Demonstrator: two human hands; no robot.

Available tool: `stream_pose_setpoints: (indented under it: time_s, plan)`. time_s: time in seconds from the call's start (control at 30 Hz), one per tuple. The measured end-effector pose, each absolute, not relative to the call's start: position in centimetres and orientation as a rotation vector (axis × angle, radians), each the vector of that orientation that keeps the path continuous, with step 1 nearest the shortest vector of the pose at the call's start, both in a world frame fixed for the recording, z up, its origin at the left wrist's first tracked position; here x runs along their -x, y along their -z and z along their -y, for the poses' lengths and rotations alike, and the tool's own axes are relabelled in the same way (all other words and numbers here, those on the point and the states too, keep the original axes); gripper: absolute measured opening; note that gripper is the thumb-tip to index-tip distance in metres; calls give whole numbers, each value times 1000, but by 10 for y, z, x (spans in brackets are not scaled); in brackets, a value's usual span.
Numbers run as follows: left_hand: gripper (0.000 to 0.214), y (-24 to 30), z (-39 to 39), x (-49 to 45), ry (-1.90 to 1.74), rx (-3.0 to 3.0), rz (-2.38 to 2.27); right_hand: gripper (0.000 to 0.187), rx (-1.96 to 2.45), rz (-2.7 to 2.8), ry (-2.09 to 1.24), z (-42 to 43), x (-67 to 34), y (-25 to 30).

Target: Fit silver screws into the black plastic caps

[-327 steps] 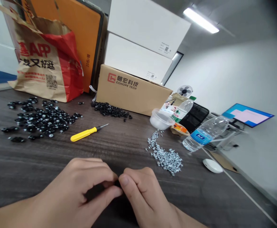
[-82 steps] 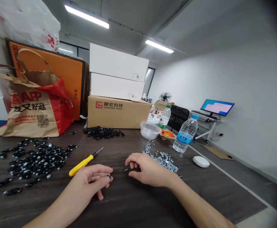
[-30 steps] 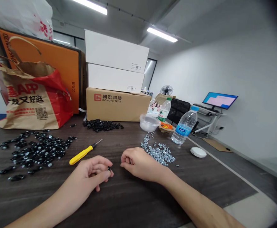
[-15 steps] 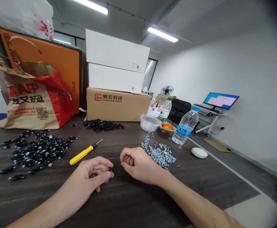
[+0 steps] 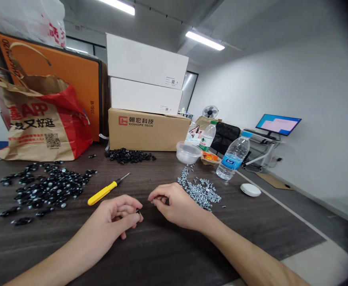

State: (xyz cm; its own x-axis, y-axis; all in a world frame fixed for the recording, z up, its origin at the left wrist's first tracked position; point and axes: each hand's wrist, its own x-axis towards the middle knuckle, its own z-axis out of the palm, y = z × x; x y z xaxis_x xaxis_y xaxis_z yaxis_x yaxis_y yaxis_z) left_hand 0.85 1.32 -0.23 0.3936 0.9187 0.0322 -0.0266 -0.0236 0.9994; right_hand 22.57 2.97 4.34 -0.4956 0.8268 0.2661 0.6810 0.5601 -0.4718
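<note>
My left hand [image 5: 117, 214] rests low on the dark wood-grain table [image 5: 174, 254], its fingers curled and pinching a small black part [image 5: 138, 211] at the fingertips. My right hand [image 5: 174, 204] is close to its right, with thumb and fingers drawn together around what looks like a tiny silver screw [image 5: 154, 201], mostly hidden by the fingertips. Just beyond that hand lies a heap of silver screws [image 5: 199, 192]. A wide scatter of black round parts [image 5: 43, 188] spreads left of my left hand, and a yellow-handled screwdriver [image 5: 104, 193] lies nearby.
A smaller heap of black parts [image 5: 128, 156] sits before a stack of cardboard and white boxes [image 5: 145, 131]. A clear plastic bowl [image 5: 188, 153], a water bottle [image 5: 233, 159] and a white round device [image 5: 250, 190] stand at the far right. A paper bag [image 5: 43, 123] stands at the back left.
My right hand has moved left, closer to my left hand, and its fingertips have come together. My left hand has hardly moved. The view has shifted very slightly.
</note>
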Motion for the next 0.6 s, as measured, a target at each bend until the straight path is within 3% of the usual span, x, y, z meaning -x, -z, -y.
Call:
stream_pose_setpoints:
  time_s: [0.6]
  plan:
    - [30, 4, -15, -8, -923, -1382, -917, 14, 1125, 2355, -462, -33, -226, -38]
